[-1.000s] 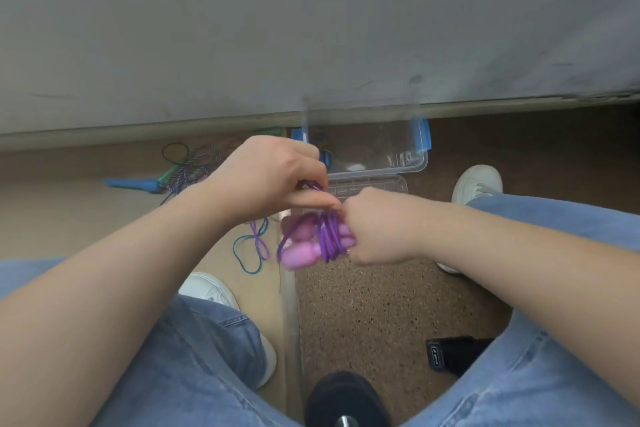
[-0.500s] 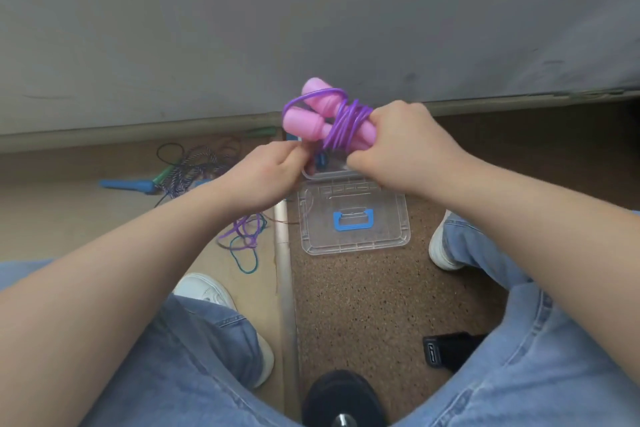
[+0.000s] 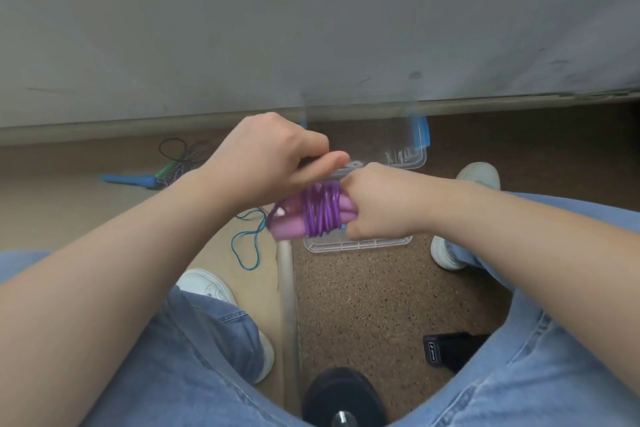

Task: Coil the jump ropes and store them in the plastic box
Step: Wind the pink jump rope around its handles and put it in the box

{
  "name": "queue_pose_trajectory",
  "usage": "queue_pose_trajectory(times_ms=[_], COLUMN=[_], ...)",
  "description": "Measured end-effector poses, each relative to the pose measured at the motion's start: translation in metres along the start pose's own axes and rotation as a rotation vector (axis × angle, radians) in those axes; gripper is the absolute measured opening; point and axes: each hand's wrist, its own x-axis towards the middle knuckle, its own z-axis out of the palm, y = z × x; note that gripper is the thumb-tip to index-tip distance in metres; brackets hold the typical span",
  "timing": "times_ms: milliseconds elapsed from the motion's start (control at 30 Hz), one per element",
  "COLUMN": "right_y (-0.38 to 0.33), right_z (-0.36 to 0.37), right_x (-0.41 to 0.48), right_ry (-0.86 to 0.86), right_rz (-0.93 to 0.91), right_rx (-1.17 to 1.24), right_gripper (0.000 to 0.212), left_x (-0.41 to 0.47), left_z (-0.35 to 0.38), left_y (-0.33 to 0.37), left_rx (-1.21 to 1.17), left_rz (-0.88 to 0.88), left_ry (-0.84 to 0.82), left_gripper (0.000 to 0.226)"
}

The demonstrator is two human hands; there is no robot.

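A purple jump rope [image 3: 320, 211] with two pink handles is wound tightly around those handles. My right hand [image 3: 377, 201] grips the right end of the bundle. My left hand [image 3: 273, 156] sits above it, fingers curled, pinching the cord at the top of the wraps. Behind the hands a clear plastic box [image 3: 405, 152] with blue latches stands open on the floor by the wall. Its clear lid [image 3: 360, 243] lies flat in front of it, mostly hidden by the bundle.
A blue-handled rope [image 3: 131, 179] and a green-handled braided rope [image 3: 180, 163] lie tangled at the left by the wall. A loose teal and purple cord [image 3: 247, 246] trails on the floor. My knees, white shoes [image 3: 207, 284] and a black object [image 3: 450, 350] fill the foreground.
The rope bundle has come down from its raised spot in front of the wall to just above the lid. My left hand has gone from below the bundle to on top of it.
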Motion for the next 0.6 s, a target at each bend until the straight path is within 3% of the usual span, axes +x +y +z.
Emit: queue_pose_trajectory(times_ms=[133, 233, 300, 367, 433, 533, 600], right_y=[-0.013, -0.012, -0.013, -0.014, -0.011, 0.014, 0.037], right_z=[-0.001, -0.005, -0.005, -0.003, -0.005, -0.018, -0.022], right_x=[-0.007, -0.011, -0.011, -0.007, -0.001, 0.006, 0.007], right_ry=[-0.053, -0.008, 0.123, 0.323, 0.532, 0.726, 0.688], right_rz=[-0.176, -0.206, -0.202, -0.138, 0.010, 0.289, 0.459], right_rx=[0.068, 0.347, 0.605, 0.857, 0.986, 0.790, 0.474], right_gripper=[0.030, 0.024, 0.022, 0.020, 0.018, 0.020, 0.022], left_x=[0.000, 0.003, 0.008, 0.012, 0.011, 0.002, -0.002], left_z=[0.002, 0.000, 0.001, 0.002, 0.005, 0.013, 0.018], left_y=[0.001, 0.005, 0.007, 0.005, 0.001, -0.001, 0.001], left_rx=[-0.296, -0.618, -0.787, -0.708, -0.529, -0.418, -0.391], left_rz=[-0.067, -0.328, -0.545, -0.690, -0.685, -0.586, -0.517], left_ry=[-0.074, -0.063, -0.030, -0.029, -0.088, -0.239, -0.364], left_gripper=[0.056, 0.063, 0.064, 0.050, 0.044, 0.046, 0.041])
